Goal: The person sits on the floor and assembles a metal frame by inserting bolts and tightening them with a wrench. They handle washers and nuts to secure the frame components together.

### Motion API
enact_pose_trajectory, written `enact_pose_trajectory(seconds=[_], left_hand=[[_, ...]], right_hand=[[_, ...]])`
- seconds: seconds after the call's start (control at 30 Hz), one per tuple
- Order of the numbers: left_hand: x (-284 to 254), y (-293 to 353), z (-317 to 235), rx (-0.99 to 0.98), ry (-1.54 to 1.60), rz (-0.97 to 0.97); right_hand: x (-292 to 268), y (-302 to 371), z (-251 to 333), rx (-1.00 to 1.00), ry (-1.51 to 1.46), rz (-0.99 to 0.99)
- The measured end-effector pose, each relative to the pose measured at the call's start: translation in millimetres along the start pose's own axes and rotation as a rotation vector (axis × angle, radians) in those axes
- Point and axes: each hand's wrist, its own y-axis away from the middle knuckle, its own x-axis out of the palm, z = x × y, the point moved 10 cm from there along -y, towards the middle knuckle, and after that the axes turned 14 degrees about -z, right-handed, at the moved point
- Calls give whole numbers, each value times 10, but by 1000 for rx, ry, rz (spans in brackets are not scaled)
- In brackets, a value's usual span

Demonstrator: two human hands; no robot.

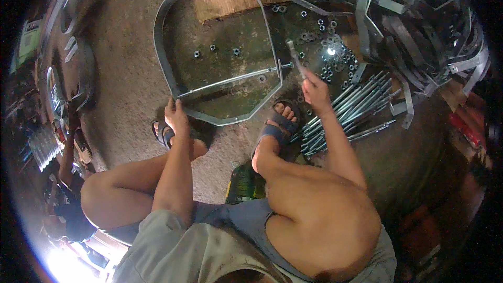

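Observation:
A large steel band bent into a rounded hoop (159,42) stands on its edge on the floor in front of me. A threaded rod (225,82) runs across its lower part, its right end passing through the band wall with nuts on it. My left hand (177,117) is closed at the hoop's lower left corner, by the rod's left end; its fingertips hide what lies under them. Just outside the hoop's right side, my right hand (316,94) grips a wrench (297,60), its head pointing up and away from me, apart from the rod end.
Loose nuts (237,51) lie inside the hoop. Several nuts and washers (330,65) are scattered to its right, beside a pile of threaded rods (346,110). Bent steel straps (403,26) heap at the far right. Cardboard (230,0) lies behind. Another person (68,204) sits at the left.

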Motion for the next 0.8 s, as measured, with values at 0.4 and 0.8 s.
enact_pose_trajectory(seconds=[0.4,0.8], left_hand=[[65,67,-263,77,0,28],[4,-13,3,42,-10,2]], right_hand=[[-137,50,-21,34,-165,-129],[209,104,17,-228,115,36]])
